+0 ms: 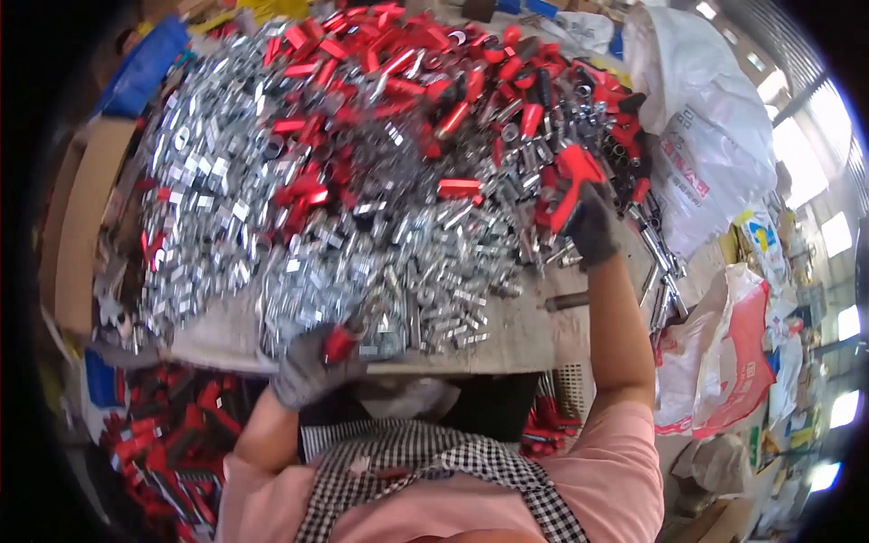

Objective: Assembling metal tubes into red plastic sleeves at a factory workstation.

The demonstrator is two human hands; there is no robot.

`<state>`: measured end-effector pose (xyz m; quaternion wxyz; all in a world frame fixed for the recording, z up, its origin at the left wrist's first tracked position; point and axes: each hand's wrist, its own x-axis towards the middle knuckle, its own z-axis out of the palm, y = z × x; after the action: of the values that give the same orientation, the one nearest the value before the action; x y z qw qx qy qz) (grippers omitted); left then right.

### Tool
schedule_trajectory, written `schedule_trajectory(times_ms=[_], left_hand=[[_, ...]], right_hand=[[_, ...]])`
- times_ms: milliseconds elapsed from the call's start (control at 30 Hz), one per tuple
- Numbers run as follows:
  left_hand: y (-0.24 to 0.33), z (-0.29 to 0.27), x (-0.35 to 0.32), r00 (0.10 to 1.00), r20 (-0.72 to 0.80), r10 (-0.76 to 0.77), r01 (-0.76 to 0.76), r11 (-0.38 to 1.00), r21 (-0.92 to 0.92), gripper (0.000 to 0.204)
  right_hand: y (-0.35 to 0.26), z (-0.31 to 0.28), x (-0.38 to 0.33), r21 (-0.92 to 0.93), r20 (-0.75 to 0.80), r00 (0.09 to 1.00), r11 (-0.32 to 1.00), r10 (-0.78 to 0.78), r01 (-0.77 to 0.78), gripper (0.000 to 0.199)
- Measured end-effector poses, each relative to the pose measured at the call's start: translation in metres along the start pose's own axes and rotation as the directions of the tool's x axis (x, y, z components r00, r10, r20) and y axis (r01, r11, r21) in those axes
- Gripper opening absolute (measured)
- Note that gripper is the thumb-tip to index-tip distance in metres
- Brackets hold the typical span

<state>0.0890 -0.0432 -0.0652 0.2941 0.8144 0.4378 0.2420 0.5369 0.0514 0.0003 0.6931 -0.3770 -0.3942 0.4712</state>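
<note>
My right hand (593,226), in a dark grey glove, reaches over the right part of the table. Its fingers are closed round an angled red plastic piece (579,167) of a kind I cannot make out. My left hand (312,369), in a grey glove, is at the table's front edge. A small red piece (340,344) with a greyish end sits in its closed fingers. Between the hands lies a heap of shiny metal sleeves (453,299), partly on clear plastic. More red plastic parts (389,54) are piled on the far side.
Silvery metal pieces (199,181) cover the table's left. A short dark rod (567,301) lies near my right forearm. White sacks (706,136) stand at the right, beside a red-and-white bag (724,362). Below the table, at lower left, are red-and-black parts (172,434). A cardboard box (95,217) borders the left.
</note>
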Motion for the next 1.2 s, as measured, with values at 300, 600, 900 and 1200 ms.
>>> schedule_trajectory(times_ms=[300,600,900,1200], left_hand=[[0.045,-0.019,-0.003,0.981,0.097,0.165,-0.185,0.951,0.248,0.042],[0.074,-0.006,-0.047,0.885,0.437,0.158,-0.266,0.944,0.196,0.039],[0.038,0.032,-0.085,0.253,0.936,0.244,0.564,0.749,-0.348,0.034],[0.049,-0.011,-0.055,0.759,0.075,0.647,-0.560,0.590,0.582,0.047]], right_hand=[[-0.060,0.097,-0.181,-0.588,0.358,0.772,0.770,0.525,-0.250,0.067],[-0.022,0.131,-0.232,-0.633,0.760,0.570,0.556,0.314,0.538,0.042],[-0.020,0.156,-0.252,0.090,0.990,-0.112,0.222,0.091,0.971,0.039],[0.004,0.153,-0.273,-0.589,0.274,0.589,0.616,0.761,-0.522,0.031]])
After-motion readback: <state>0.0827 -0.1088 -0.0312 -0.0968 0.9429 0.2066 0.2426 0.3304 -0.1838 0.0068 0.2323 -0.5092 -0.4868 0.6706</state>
